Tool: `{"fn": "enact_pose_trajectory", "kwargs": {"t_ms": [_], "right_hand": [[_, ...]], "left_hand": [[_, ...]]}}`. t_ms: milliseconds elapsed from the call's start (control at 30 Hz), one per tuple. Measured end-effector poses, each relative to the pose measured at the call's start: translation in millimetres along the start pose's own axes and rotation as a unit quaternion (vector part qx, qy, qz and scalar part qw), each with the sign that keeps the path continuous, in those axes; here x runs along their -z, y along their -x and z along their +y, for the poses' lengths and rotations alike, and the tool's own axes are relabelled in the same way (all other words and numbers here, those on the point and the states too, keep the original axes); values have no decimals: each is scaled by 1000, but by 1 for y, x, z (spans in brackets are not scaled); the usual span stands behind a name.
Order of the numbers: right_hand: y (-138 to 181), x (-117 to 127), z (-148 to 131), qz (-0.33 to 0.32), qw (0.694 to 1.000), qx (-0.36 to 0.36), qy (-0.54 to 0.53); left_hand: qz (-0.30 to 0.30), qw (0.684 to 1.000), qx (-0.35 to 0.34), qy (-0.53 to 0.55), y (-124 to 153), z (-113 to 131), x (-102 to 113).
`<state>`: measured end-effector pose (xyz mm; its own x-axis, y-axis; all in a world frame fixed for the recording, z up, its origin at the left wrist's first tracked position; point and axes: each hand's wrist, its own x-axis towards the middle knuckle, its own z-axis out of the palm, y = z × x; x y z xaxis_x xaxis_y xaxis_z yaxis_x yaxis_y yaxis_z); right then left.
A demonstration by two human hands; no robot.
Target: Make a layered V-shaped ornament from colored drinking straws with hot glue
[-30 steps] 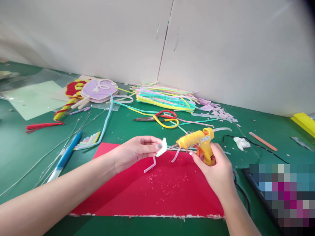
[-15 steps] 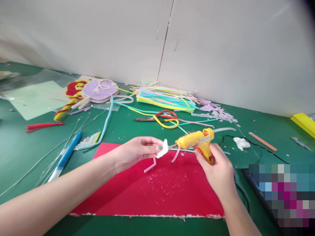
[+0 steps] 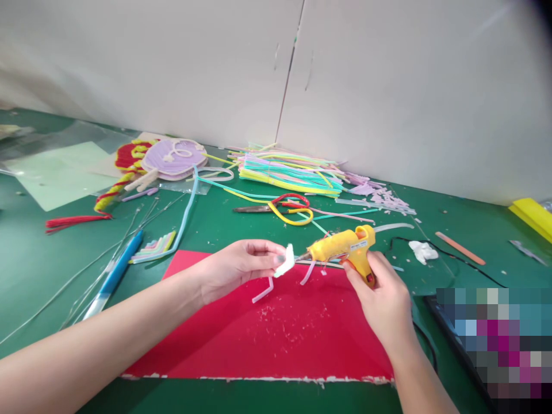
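Glossy plastic glue gun [image 3: 342, 246] (yellow), matt red sheet [image 3: 276, 328].

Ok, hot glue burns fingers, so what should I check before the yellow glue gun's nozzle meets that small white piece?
1. Hold: left hand pinches the small white folded piece by one edge: ok.
2. Gun: right hand grips the yellow plastic glue gun by its handle: ok.
3. Aim: nozzle points at the piece, apart from it: ok.
4. Left fingertips sit close to the nozzle's line: probably not ok.
5. Flat red sheet lies beneath both: ok.
6. Glue at the tip: cannot tell.
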<state>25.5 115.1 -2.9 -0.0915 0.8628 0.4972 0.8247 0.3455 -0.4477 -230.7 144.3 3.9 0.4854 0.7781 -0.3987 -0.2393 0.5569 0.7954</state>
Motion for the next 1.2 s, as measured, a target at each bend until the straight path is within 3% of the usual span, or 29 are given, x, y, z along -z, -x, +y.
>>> {"fn": "enact_pose_trajectory", "kwargs": {"t_ms": [767, 1200], "right_hand": [[1, 0, 1, 8, 1000, 2, 14], [0, 0, 0, 15, 1000, 5, 18]], "left_hand": [[-19, 1000, 12, -14, 1, 0, -2], [1, 999, 34, -11, 5, 3, -10]]}}
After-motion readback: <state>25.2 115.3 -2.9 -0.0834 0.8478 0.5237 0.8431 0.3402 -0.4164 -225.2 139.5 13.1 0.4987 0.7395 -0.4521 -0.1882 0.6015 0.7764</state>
